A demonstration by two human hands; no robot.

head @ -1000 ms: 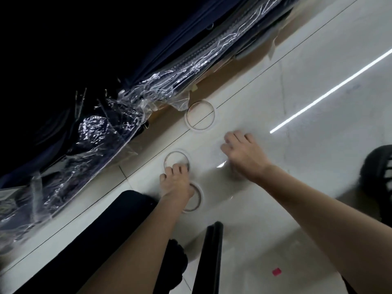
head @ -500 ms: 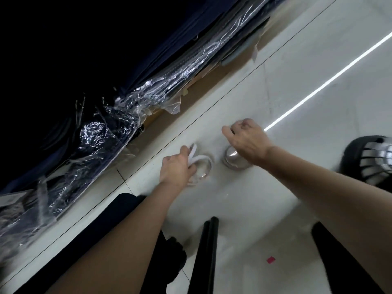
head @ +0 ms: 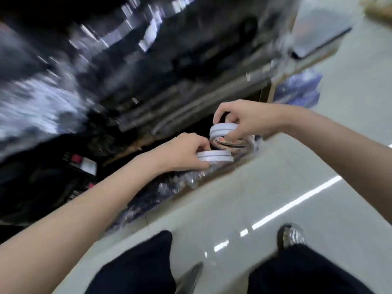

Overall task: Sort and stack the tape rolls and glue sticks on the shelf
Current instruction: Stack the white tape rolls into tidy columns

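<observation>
Since the earlier frame we have lifted both hands off the floor to the dark shelf opening at centre frame, each carrying tape. Our left hand (head: pixel 182 151) pinches a flat pair of white tape rolls (head: pixel 215 156) by the rim, while right of it our right hand (head: pixel 244 122) curls its fingers (head: pixel 234 135) around another stack of tape rolls (head: pixel 224 129). We judge these light, stiff and smooth-sided, so gripping across the outer edges should keep stacked rolls from sliding apart.
</observation>
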